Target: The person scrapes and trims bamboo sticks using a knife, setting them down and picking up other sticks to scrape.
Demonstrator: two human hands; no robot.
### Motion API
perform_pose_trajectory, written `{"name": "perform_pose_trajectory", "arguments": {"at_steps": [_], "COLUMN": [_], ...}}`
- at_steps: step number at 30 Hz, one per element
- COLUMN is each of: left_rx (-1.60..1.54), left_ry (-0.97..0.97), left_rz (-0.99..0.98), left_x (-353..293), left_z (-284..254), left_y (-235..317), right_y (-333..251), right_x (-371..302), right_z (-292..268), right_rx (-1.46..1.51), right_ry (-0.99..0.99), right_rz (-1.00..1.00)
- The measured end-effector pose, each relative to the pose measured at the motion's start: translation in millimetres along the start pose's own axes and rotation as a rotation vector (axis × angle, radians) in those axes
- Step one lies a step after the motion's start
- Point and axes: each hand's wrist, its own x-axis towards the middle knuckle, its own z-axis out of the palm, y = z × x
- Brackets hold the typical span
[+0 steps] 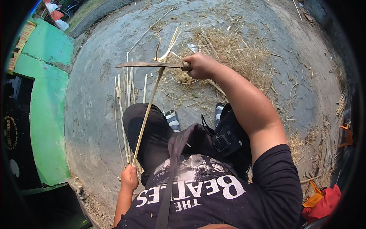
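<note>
A long pale stick [148, 105], seemingly bamboo or cane, runs slanting away from me over my left thigh. Its near end is gripped in my left hand [129, 178], the fingers closed round it. My right hand [202, 65] is wrapped round the wooden handle of a long knife [148, 64]. The blade points left and lies across the stick toward its far part. Just beyond the blade, a thin shaving [157, 45] curls up and the stick's fibres look split. Several other pale strips [121, 101] lie beside my left leg.
A heap of dry shavings [236, 57] covers the concrete ground [95, 68] ahead and to the right. At the left stands a green wall [48, 126]. A black device [227, 143] rests on my right thigh. Red cloth [324, 204] lies at the lower right.
</note>
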Motion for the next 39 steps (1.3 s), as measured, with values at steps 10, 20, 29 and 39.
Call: {"name": "perform_pose_trajectory", "arguments": {"at_steps": [10, 20, 29, 39], "left_rx": [0.132, 0.059, 0.085, 0.102], "left_ry": [0.039, 0.041, -0.001, 0.053], "left_rz": [-0.032, -0.048, -0.038, 0.005], "left_x": [-9.8, -13.9, -18.0, -24.8], "left_z": [-13.9, -10.8, -30.5, -40.7], "left_y": [3.9, -12.5, -24.2, -24.5], "right_y": [21.8, -13.8, 12.9, 31.2], "right_x": [-3.1, 4.4, -6.0, -2.7], "right_z": [-18.3, 6.6, -22.4, -30.7], "right_rx": [-0.313, -0.404, -0.111, -0.287], "right_ry": [0.194, 0.102, 0.158, 0.384], "right_rz": [0.259, -0.327, 0.185, 0.219]}}
